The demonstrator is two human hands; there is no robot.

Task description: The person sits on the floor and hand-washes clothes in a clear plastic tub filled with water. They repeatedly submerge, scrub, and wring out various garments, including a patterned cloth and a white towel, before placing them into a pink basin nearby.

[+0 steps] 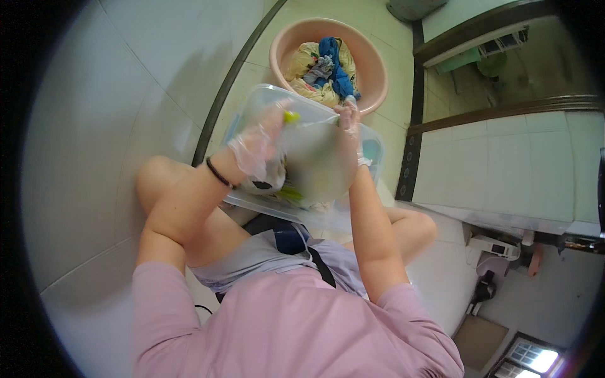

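My left hand (pixel 264 137), in a thin clear plastic glove with a black band at the wrist, is blurred by motion. Its fingers close around a small yellow-green object (pixel 291 116), whose kind I cannot tell. My right hand (pixel 349 125), gloved too, grips the upper edge of a pale, blurred item (pixel 314 158) hanging between both hands. Beneath them stands a clear plastic storage box (pixel 269 212). In it lie a white thing with black patches (pixel 268 183) and something green (pixel 289 193), partly hidden by the pale item.
Just beyond the box, a pink plastic basin (pixel 375 71) holds crumpled cream, grey and blue cloths (pixel 338 71). A tiled wall (pixel 118 118) rises at the left, a dark-framed doorway (pixel 501 104) at the right. My bent knees flank the box.
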